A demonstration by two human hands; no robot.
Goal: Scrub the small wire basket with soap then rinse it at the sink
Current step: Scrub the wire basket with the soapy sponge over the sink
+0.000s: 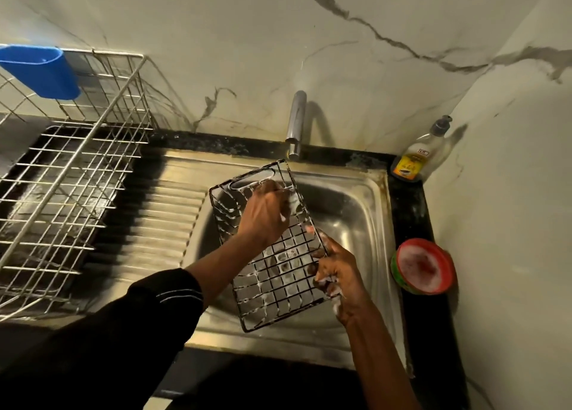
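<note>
Two bare hands work on a small black rectangular wire basket (280, 278), held tilted over the basin of a stainless steel sink (356, 217). Fingers of the right hand (335, 270) clamp round its side rim; those of the left hand (263, 214) curl round a foamy white scrub pad (293, 204) at the far end. Soap-slick fingers could well lose the rim, dropping it clattering into the basin. White suds cling along the grid wires.

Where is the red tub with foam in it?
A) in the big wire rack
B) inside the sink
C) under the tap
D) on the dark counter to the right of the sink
D: the red tub stands on the dark counter just to the right of the sink, not in the basin.
</note>
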